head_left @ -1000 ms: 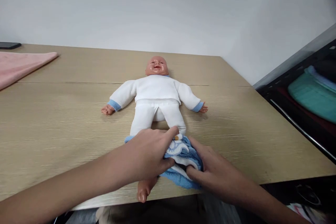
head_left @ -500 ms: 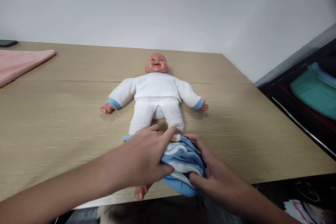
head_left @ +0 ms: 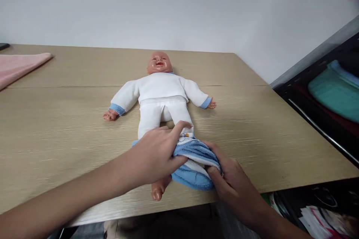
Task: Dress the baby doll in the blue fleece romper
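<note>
Near table edge: one bare foot (head_left: 159, 188) of the doll pokes out below the left hand (head_left: 155, 153). Just beyond, at the doll's shins, a bunched blue-and-white terry garment (head_left: 198, 149). Left thumb and fingers pinch its upper fold; right hand (head_left: 235, 179) clamps its outer edge, thumb hooked in the opening. Change over the last half second: right hand farther out from the doll, opening stretched wider, probably giving better access inside. Other foot hidden. Farther: doll (head_left: 164, 86) on its back on the wooden table (head_left: 252, 119); pink cloth (head_left: 22, 68) far left.
</note>
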{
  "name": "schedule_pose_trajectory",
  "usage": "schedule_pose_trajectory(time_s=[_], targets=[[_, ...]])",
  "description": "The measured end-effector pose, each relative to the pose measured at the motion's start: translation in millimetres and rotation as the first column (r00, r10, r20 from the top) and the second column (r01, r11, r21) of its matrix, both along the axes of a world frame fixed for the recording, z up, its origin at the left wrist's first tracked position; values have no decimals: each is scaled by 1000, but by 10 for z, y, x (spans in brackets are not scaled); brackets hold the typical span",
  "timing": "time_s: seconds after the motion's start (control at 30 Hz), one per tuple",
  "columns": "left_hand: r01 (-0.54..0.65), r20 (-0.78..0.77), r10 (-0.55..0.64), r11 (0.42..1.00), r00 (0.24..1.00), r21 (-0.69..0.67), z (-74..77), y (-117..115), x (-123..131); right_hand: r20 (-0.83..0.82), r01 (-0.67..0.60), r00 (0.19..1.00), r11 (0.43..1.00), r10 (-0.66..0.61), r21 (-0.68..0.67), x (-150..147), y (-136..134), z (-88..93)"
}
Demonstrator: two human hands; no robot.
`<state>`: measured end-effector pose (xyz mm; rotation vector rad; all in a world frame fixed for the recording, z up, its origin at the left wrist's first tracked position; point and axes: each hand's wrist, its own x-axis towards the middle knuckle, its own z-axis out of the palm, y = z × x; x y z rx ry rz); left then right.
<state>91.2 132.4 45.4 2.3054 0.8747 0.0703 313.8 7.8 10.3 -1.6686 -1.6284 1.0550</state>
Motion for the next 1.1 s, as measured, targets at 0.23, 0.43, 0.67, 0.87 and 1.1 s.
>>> schedule_pose_trajectory(time_s=[0.23, 0.43, 0.67, 0.87, 1.1], targets=[[-6, 224, 93, 933, 970, -360, 83, 81, -97, -255, 55, 966, 997, -41, 48, -17, 1, -76], [98, 350, 104, 853, 931, -513, 47, 127, -98, -365, 119, 930, 977, -48, 175, -27, 8, -218], [111, 382, 165, 789, 909, -605, 48, 189, -83, -205, 52, 978, 937, 21, 345, 119, 92, -356], [114, 372, 87, 867, 924, -485, 23, 252, -88, -286, 187, 949, 967, -133, 170, 139, 153, -254], [130, 284, -12, 908, 959, -399, 74, 332, -88, -534, 84, 844, 995, -45, 49, 265, 651, -305]])
